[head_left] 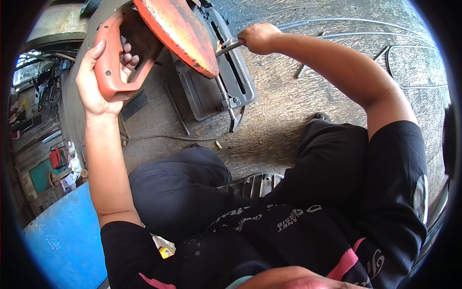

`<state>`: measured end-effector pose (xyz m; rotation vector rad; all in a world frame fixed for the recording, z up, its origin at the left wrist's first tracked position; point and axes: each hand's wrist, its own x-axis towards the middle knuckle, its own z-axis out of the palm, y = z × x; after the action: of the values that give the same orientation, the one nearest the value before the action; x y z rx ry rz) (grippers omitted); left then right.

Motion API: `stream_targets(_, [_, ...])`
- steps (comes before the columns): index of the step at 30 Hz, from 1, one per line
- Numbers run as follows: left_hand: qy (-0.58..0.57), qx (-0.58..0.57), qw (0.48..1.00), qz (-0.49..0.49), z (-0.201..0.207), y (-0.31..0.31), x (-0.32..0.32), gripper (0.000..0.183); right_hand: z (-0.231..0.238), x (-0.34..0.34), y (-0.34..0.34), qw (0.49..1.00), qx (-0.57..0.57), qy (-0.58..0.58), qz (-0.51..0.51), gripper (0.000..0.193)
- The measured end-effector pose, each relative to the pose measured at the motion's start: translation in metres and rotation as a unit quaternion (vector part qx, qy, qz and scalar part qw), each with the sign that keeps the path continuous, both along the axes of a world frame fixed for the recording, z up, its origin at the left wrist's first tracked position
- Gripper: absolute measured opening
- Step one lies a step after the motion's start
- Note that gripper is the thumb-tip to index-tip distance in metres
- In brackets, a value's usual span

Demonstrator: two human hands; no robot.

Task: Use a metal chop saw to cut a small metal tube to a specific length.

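Note:
An orange chop saw handle (109, 67) is gripped by my left hand (94, 91), its fingers wrapped through the loop. Beside the handle, the saw's worn orange blade guard (178, 33) covers the blade from view. Underneath lies the saw's dark grey base (199, 103), with a clamp screw (224, 91) toward me. My right hand (260, 38) is closed around a thin metal rod (228, 49) at the base's right side. The rod's left end passes behind the guard, where a small orange glow shows.
Long thin metal rods (356, 34) stretch across the floor to the right. A loose bar (177, 110) and a cable (173, 137) lie left of and below the base. At lower left is a blue panel (67, 236); a ribbed grey piece (262, 184) sits between my legs.

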<state>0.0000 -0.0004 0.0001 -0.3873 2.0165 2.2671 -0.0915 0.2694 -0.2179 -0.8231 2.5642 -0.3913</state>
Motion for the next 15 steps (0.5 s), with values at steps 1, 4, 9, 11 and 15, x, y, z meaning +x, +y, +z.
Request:
stream_targets(1, [0.0, -0.001, 1.0, -0.004, 0.0, 0.0, 0.0, 0.047, 0.0, 0.0, 0.0, 1.0, 0.001, 0.001, 0.002, 0.03])
stream_targets(4, [0.0, -0.005, 1.0, -0.001, 0.0, 0.0, 0.0, 0.047, 0.001, 0.0, 0.0, 1.0, 0.004, 0.003, 0.006, 0.03])
stream_targets(9, [0.0, -0.005, 1.0, -0.002, 0.0, -0.001, 0.0, 0.046, -0.001, 0.0, 0.0, 1.0, 0.009, 0.0, 0.003, 0.029])
stream_targets(11, [-0.006, 0.007, 1.0, -0.007, 0.0, -0.002, 0.0, 0.049, -0.004, -0.003, 0.003, 1.0, -0.007, -0.01, 0.004, 0.029])
stream_targets(15, [-0.008, 0.02, 1.0, -0.004, -0.002, -0.006, 0.001, 0.05, -0.007, -0.014, 0.02, 0.997, -0.058, -0.058, 0.001, 0.031])
